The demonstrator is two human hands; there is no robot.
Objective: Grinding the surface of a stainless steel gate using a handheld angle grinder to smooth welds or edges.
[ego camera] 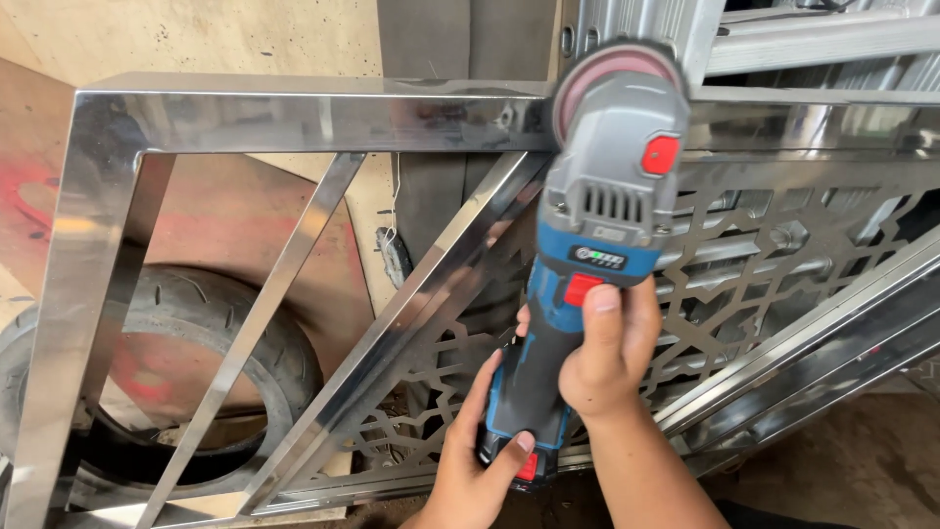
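Two bare hands hold a blue and grey angle grinder [587, 245] against a shiny steel gate frame [294, 118]. The right hand [612, 348] is wrapped around the middle of the tool's body, fingers closed tight on it and the thumb lying up along the casing beside a red switch. The left hand [480, 460] cups the battery end at the bottom, its fingers curled round the base and pressed against it. The grinder points up and away from the person, and its pinkish round disc [612, 73] sits at the top rail of the frame, right where a slanted bar [431, 284] meets that rail; whether the disc is actually touching the metal or spinning cannot be told. Behind the slanted bars there is a cut-out patterned steel panel [754, 255], and to the left a black tyre [196, 362] leans behind the frame. The work in hand looks like polishing or smoothing the joint at the top rail. Judging by the pose, the next move would call for a steady two-handed hold and light, even pressure along the seam, keeping the disc flat so it does not gouge the bright surface.
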